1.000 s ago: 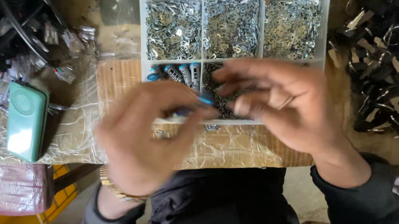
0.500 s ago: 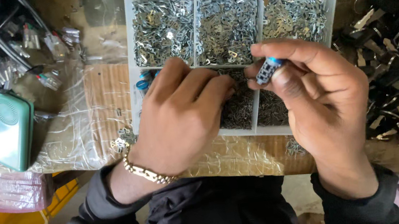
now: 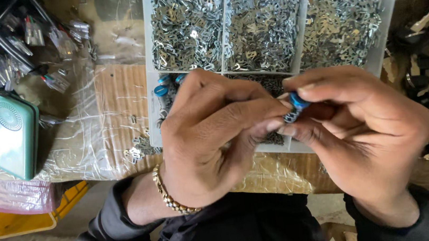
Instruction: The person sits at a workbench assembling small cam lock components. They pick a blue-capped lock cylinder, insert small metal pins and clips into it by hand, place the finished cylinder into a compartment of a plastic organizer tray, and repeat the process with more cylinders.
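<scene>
small part (image 3: 297, 102): blue cap, centre of frame
tray (image 3: 153, 79): white, holding silver metal pieces
case (image 3: 14, 133): teal, left
bracelet (image 3: 172, 198): gold
bin (image 3: 7, 222): yellow, lower left

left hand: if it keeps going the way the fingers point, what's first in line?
The left hand points right, fingertips already at the small blue-capped part pinched in the right hand. That part comes first, then the right hand's fingers; depth is unclear.

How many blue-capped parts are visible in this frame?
4: one blue-capped part pinched between the left hand and right hand; three in the tray compartment just above the left hand. More may be hidden beneath the hands.
</scene>
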